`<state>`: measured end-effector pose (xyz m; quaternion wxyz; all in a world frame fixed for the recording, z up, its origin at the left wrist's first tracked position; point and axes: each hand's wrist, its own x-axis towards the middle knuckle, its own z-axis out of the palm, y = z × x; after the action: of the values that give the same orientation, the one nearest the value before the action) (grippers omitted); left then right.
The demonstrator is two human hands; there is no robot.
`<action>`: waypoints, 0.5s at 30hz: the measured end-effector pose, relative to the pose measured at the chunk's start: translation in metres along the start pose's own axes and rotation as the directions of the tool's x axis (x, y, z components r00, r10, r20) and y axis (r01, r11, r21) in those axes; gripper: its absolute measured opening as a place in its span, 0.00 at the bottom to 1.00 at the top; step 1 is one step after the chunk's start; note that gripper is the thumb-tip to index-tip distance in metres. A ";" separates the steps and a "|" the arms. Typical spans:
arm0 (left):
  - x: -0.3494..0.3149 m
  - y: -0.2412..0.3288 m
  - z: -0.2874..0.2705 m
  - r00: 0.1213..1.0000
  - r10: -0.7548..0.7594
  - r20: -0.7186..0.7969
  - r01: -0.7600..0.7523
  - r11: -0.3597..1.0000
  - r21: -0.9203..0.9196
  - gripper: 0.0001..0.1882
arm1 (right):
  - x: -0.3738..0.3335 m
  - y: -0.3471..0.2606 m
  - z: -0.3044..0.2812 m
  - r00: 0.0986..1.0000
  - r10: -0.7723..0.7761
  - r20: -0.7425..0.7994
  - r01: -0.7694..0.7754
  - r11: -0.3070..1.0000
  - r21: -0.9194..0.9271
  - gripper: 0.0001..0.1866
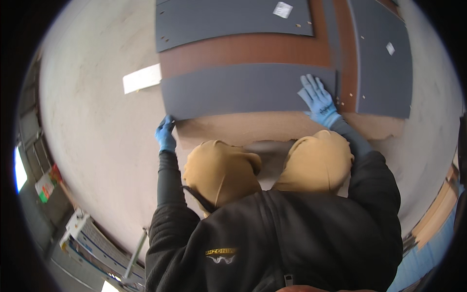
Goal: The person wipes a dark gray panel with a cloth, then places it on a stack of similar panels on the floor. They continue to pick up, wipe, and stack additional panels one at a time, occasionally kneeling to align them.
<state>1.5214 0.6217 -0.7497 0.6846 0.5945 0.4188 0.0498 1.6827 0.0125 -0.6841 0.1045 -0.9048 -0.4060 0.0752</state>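
Observation:
A long dark grey panel (238,90) lies across in front of my knees, over reddish-brown board and a cardboard sheet (272,125). My left hand (166,135), in a blue glove, is closed at the panel's near left corner, fingers pinching its edge. Flat on the panel's right end rests my right hand (319,101), also gloved in blue, its fingers spread. The undersides of the left fingers are hidden.
Beyond lies another grey panel (219,22) with a white label; a third grey panel (384,63) is at the right. Small light-coloured pegs dot both. A white strip (141,79) lies on the concrete floor (97,121) at the left. Metal equipment (97,243) stands lower left.

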 end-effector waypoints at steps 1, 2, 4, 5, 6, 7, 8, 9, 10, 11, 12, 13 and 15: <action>0.001 -0.001 0.000 1.000 0.001 -0.007 -0.001 1.000 0.000 0.16 | -0.001 0.000 0.000 1.000 -0.014 -0.028 0.014 1.000 -0.003 0.43; 0.002 -0.001 -0.001 1.000 -0.001 0.001 0.001 1.000 0.014 0.15 | -0.002 0.001 -0.001 0.997 -0.035 -0.071 0.034 0.999 -0.010 0.43; 0.004 -0.001 -0.002 1.000 -0.015 0.002 0.015 0.999 0.032 0.14 | -0.004 0.001 -0.005 1.000 0.001 0.017 -0.001 1.000 -0.015 0.43; 0.004 0.000 -0.003 0.998 -0.052 -0.038 0.053 0.998 0.040 0.14 | -0.004 0.002 -0.007 0.999 0.012 0.053 -0.012 1.000 -0.015 0.43; 0.005 0.001 -0.003 0.997 -0.060 -0.043 0.062 0.997 0.049 0.14 | -0.007 0.004 -0.011 0.999 -0.003 0.043 0.003 1.000 0.002 0.40; 0.006 0.002 -0.004 0.996 -0.080 -0.048 0.083 0.994 0.073 0.14 | -0.009 0.008 -0.016 0.999 -0.036 0.005 0.036 0.999 -0.007 0.38; 0.007 0.004 -0.005 0.997 -0.069 -0.025 0.071 0.991 0.116 0.14 | -0.008 0.015 -0.020 0.995 -0.086 -0.058 0.086 0.996 0.010 0.36; 0.007 0.005 -0.006 0.994 -0.085 -0.069 0.094 0.985 0.141 0.14 | -0.008 0.025 -0.024 0.981 -0.137 -0.139 0.142 0.990 0.026 0.34; 0.008 0.005 -0.006 0.993 -0.085 -0.085 0.098 0.982 0.162 0.14 | -0.010 0.035 -0.028 0.971 -0.054 -0.232 0.065 0.997 0.040 0.28; 0.008 0.006 -0.007 0.992 -0.089 -0.087 0.103 0.981 0.166 0.13 | -0.013 0.049 -0.034 0.966 0.115 -0.233 -0.093 0.990 0.103 0.25; 0.008 0.005 -0.006 0.994 -0.088 -0.068 0.099 0.979 0.178 0.13 | -0.015 0.063 -0.035 0.925 0.199 -0.324 -0.181 0.980 0.084 0.24; 0.008 0.005 -0.006 0.993 -0.084 -0.085 0.099 0.979 0.180 0.13 | -0.015 0.078 -0.037 0.878 0.297 -0.376 -0.295 0.953 0.064 0.23; 0.009 0.004 -0.005 0.995 -0.089 -0.048 0.096 0.981 0.170 0.14 | -0.021 0.107 -0.036 0.832 0.405 -0.380 -0.427 0.904 0.027 0.22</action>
<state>1.5252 0.6319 -0.7508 0.6237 0.6301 0.4626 -0.0064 1.7535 -0.0776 -0.6750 0.1350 -0.9712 -0.1738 -0.0912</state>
